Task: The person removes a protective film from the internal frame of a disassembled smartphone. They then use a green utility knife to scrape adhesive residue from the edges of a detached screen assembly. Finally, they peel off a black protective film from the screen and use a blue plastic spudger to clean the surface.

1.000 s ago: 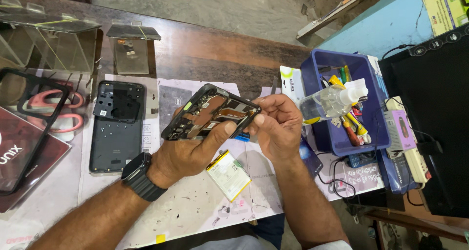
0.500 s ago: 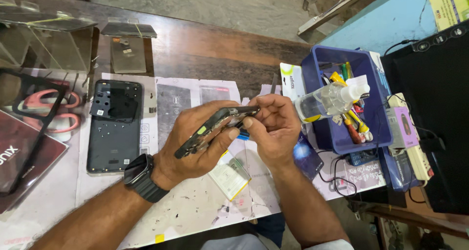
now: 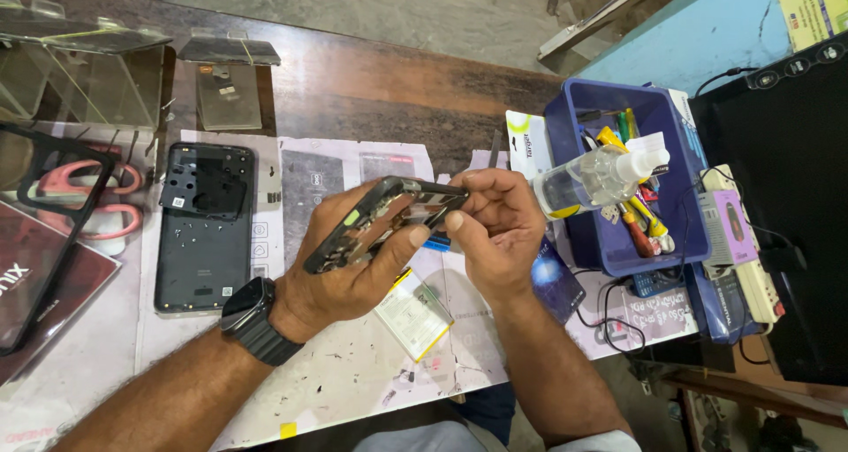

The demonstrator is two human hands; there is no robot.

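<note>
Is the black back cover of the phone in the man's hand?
No, the black back cover lies flat on the table, apart from the left hand, which holds the opened phone.

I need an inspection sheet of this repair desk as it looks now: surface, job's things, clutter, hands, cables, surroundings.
Surface: wooden table partly covered by scuffed printed paper sheets.
Job's things: opened phone frame, tilted on edge above the table; black back cover lying flat to its left; flat battery on the paper below the hands.
Clutter: pink-handled scissors, clear bottle lying across a blue tool bin of screwdrivers.
Hands: left hand, watch on wrist, grips the frame; right hand pinches its upper end.
Cables: black cable looped beside the bin.
Surroundings: concrete floor, blue wall.
</note>
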